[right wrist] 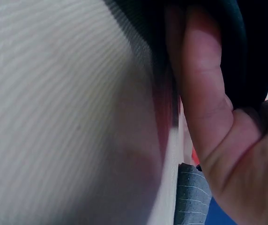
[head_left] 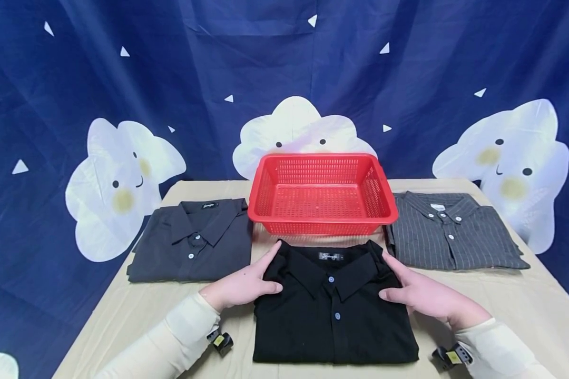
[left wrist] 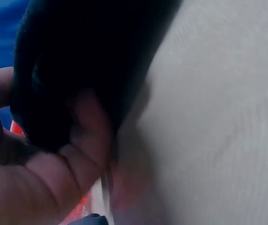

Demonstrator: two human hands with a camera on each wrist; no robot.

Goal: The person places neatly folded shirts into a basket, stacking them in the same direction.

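A folded black shirt [head_left: 303, 321] with a collar and pale buttons lies at the front middle of the table. My left hand [head_left: 244, 284] grips its left side, thumb on top; in the left wrist view the fingers [left wrist: 92, 126] curl beneath the dark cloth. On the opposite side my right hand [head_left: 424, 292] holds the shirt the same way, and the right wrist view shows fingers [right wrist: 202, 70] tucked under the fabric's edge. The fingertips under the cloth are hidden. Just behind the shirt stands a red plastic basket [head_left: 322, 227] with nothing in it.
A folded dark grey shirt [head_left: 161, 252] lies left of the basket. To its right is a folded grey striped shirt [head_left: 474, 242]. All rest on a beige table cover [head_left: 512, 305]. A blue curtain [head_left: 265, 58] with clouds hangs behind the table.
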